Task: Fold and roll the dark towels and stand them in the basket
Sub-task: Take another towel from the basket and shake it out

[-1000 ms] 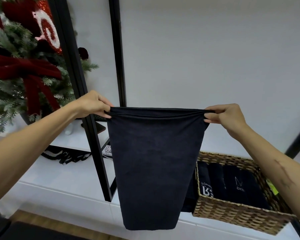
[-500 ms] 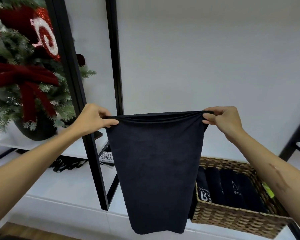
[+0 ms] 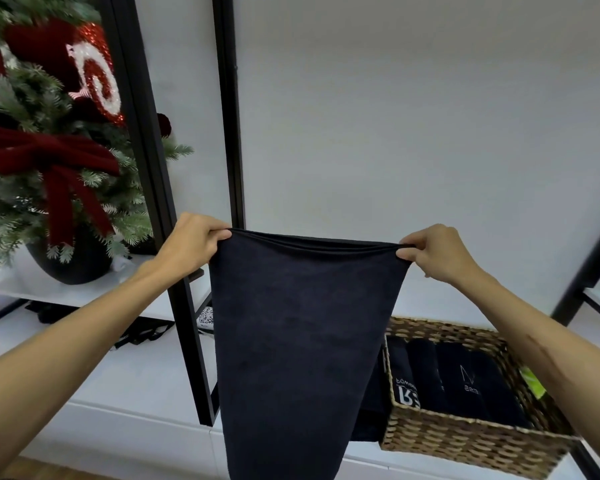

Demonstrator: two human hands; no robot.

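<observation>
Several rolled towels standing in basket, near right. One towel hanging doubled at centre, top corners pinched by left hand and right hand. Further folding, rolling, placing outstanding.

Both my forearms enter from the lower corners, bare from elbow to wrist; no sleeve, watch, bracelet or ring shows on either. My left hand shows its back and knuckles, with short, unpainted nails on the visible fingers. My right hand likewise shows its back, nails short. A long, narrow mark runs lengthwise along the upper side of my right forearm.
</observation>
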